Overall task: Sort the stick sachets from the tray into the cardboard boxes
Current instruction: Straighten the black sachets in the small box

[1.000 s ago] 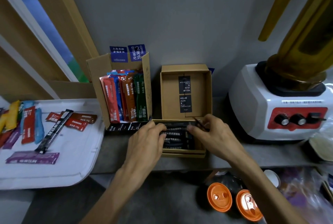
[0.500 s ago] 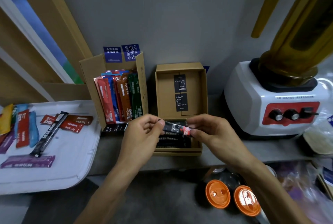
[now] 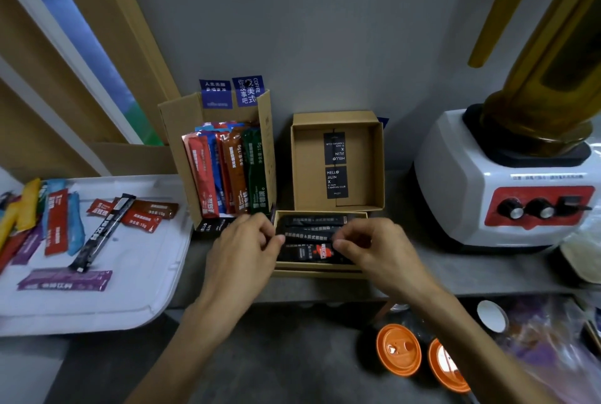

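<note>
Sorting in progress: a person's left hand [image 3: 247, 241] and right hand [image 3: 367, 250] each pinched one end of a black stick sachet [image 3: 309, 253] with a red patch, holding it level at the near side of the low cardboard box [image 3: 320, 274], where at least three more black sachets [image 3: 312, 219] lay. Two boxes stood on the desk [image 3: 455, 273] — this one and a tall cardboard box [image 3: 175, 130] of upright red, blue, brown and green sticks. A lone black stick [image 3: 104, 231] lay among coloured ones on the white tray [image 3: 130, 299]. A blender [image 3: 455, 182] stood at right — two orange lids [image 3: 398, 350] below.
</note>
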